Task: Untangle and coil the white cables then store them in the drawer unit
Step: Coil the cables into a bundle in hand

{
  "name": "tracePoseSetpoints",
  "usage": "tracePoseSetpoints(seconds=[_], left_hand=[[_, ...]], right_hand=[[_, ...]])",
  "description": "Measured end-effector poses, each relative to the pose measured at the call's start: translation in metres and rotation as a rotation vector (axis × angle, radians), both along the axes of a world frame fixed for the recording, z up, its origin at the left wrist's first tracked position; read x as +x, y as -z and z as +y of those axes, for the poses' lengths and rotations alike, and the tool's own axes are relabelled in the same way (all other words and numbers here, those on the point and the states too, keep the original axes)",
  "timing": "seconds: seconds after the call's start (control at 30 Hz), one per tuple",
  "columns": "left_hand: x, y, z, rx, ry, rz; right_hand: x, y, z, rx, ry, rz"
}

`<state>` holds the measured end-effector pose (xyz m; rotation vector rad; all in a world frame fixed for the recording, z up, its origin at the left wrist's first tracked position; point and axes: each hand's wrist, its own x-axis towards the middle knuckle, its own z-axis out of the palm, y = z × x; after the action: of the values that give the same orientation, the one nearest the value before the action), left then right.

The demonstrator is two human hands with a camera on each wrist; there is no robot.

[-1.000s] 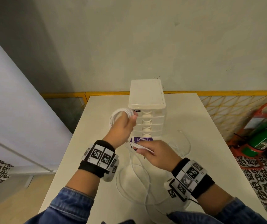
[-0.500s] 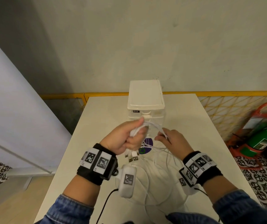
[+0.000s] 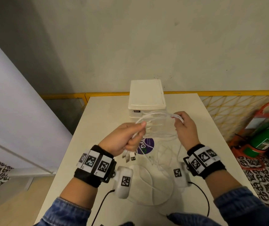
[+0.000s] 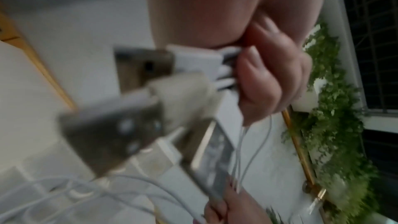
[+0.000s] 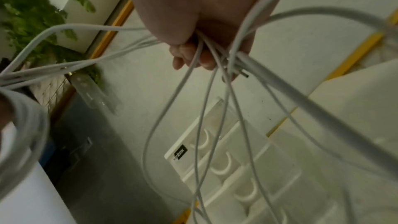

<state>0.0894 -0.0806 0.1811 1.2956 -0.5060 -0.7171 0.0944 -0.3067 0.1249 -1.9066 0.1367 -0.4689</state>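
Observation:
A bundle of white cables (image 3: 156, 115) stretches in the air between my two hands, in front of the white drawer unit (image 3: 146, 97). My left hand (image 3: 128, 139) grips one end of the bundle in a fist, and several USB plugs (image 3: 129, 156) hang below it. My right hand (image 3: 183, 126) pinches the other end of the strands at its fingertips. In the right wrist view the cables (image 5: 202, 101) fan down from the fingers (image 5: 191, 57) over the drawer fronts (image 5: 228, 168). The left wrist view shows blurred plugs (image 4: 150, 105) held by curled fingers (image 4: 269, 74). More cable loops (image 3: 155, 181) lie on the table.
The white table (image 3: 101, 111) carries a round purple sticker (image 3: 146, 146) under the hands. Its left edge drops to the floor. A yellow mesh fence (image 3: 228, 108) and a green fire extinguisher (image 3: 267, 137) in a red stand are to the right. A wall is behind the drawer unit.
My hands have moved apart, the right one rising to the right, so the cable bundle is drawn out between them. A second ago the left hand held a coil up beside the unit.

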Motion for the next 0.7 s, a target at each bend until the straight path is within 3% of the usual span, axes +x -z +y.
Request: tracePoseSetpoints(seconds=[0.13, 0.23, 0.4, 0.5, 0.57, 0.7], left_hand=[[-0.013, -0.001, -0.015, -0.145, 0.128, 0.153], [-0.008, -0.010, -0.018, -0.305, 0.051, 0.208], [0.011, -0.012, -0.005, -0.570, 0.073, 0.365], [0.013, -0.013, -0.004, -0.707, 0.066, 0.394], [0.013, -0.018, -0.006, -0.762, -0.008, 0.362], [0.019, -0.034, -0.003, -0.787, -0.233, 0.212]], right_hand=[[0.006, 0.015, -0.003, -0.300, -0.079, 0.102], [0.000, 0.037, 0.007, -0.490, -0.234, 0.184], [-0.020, 0.050, 0.024, -0.396, -0.269, 0.138], [-0.025, 0.051, 0.033, -0.474, -0.311, 0.041], [-0.027, 0.057, 0.039, -0.538, -0.369, -0.009], [-0.031, 0.064, 0.044, -0.449, -0.420, 0.081]])
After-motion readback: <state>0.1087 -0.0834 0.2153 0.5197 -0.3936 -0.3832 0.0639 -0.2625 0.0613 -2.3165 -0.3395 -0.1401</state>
